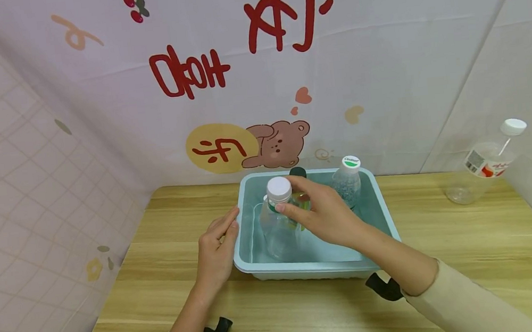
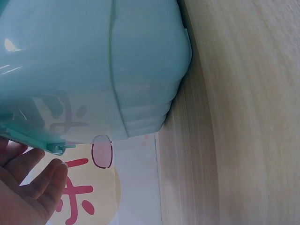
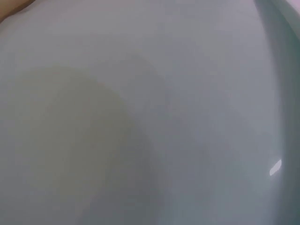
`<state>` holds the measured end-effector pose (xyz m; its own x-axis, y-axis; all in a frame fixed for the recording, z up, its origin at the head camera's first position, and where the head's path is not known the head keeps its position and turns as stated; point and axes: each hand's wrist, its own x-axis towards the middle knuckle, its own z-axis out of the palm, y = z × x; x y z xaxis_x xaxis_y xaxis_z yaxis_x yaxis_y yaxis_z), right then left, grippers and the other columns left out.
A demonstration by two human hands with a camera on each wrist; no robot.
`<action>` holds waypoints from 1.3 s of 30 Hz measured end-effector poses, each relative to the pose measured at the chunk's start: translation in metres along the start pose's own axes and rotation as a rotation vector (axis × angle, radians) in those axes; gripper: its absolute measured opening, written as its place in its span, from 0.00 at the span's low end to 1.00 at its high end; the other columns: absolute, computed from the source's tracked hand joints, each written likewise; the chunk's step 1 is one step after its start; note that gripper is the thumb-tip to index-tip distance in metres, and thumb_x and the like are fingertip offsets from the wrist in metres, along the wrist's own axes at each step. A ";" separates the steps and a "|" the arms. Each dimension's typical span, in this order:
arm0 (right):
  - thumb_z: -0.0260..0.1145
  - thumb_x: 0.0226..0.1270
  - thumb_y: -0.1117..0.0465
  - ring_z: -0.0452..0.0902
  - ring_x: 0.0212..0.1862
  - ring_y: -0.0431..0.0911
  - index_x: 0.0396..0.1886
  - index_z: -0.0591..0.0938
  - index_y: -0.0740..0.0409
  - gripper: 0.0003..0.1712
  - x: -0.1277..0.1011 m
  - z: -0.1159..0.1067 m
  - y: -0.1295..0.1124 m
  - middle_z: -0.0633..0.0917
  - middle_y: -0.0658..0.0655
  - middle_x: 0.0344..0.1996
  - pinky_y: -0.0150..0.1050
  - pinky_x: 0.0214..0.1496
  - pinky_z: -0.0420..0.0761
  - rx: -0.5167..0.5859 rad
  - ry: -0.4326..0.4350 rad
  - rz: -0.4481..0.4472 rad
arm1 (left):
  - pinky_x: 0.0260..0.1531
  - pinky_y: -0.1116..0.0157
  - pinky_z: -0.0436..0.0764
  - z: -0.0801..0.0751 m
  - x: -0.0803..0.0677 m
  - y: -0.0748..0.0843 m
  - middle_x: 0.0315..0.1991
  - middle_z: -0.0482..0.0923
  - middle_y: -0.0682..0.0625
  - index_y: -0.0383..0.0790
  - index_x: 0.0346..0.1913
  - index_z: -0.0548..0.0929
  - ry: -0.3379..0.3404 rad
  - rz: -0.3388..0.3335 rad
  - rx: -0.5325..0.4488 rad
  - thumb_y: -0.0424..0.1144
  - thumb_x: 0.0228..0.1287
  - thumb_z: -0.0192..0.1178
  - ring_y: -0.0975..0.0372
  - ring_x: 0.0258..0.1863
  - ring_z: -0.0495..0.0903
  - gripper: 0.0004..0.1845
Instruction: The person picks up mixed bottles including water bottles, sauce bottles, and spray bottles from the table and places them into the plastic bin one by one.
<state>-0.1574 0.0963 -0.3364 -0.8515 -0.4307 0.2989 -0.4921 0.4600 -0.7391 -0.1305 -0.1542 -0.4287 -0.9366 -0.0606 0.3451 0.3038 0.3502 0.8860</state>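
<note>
Teal plastic bin [image 1: 379, 203] holds a white-capped bottle [image 1: 278, 215] clamped by the right hand [image 1: 320, 211] fingers, while the left hand [image 1: 216, 248] rests relaxed at its side.

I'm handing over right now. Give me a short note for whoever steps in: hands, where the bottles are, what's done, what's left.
Right hand grips a clear white-capped bottle upright inside the teal bin.
Left hand rests open against the bin's left rim.
Done: a green-capped bottle and a dark-capped one already stand in the bin.
Left, probably: release the held bottle; another white-capped bottle lies on the table at far right.
</note>
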 end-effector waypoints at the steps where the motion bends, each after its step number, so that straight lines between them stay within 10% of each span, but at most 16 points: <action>1: 0.74 0.71 0.55 0.81 0.55 0.43 0.70 0.77 0.54 0.31 0.000 0.000 0.000 0.87 0.49 0.53 0.48 0.58 0.82 0.001 -0.003 0.001 | 0.60 0.77 0.73 0.000 0.000 0.000 0.65 0.82 0.49 0.41 0.67 0.83 0.000 -0.001 -0.001 0.34 0.79 0.58 0.58 0.66 0.77 0.18; 31: 0.71 0.74 0.57 0.80 0.63 0.49 0.72 0.75 0.58 0.31 -0.021 -0.047 -0.011 0.84 0.56 0.62 0.51 0.59 0.82 -0.043 0.001 -0.001 | 0.61 0.76 0.73 0.000 0.000 -0.002 0.66 0.81 0.50 0.41 0.67 0.83 0.002 0.007 0.003 0.35 0.79 0.58 0.58 0.67 0.76 0.18; 39: 0.72 0.72 0.65 0.81 0.62 0.48 0.70 0.77 0.58 0.29 -0.032 -0.059 -0.005 0.86 0.54 0.60 0.45 0.58 0.83 -0.051 0.054 -0.077 | 0.65 0.57 0.76 0.000 0.000 -0.002 0.66 0.81 0.50 0.42 0.68 0.83 -0.002 -0.010 0.009 0.36 0.80 0.58 0.59 0.67 0.76 0.18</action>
<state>-0.1382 0.1536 -0.3074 -0.8186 -0.4244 0.3870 -0.5640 0.4664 -0.6814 -0.1309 -0.1548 -0.4303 -0.9399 -0.0627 0.3358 0.2929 0.3578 0.8867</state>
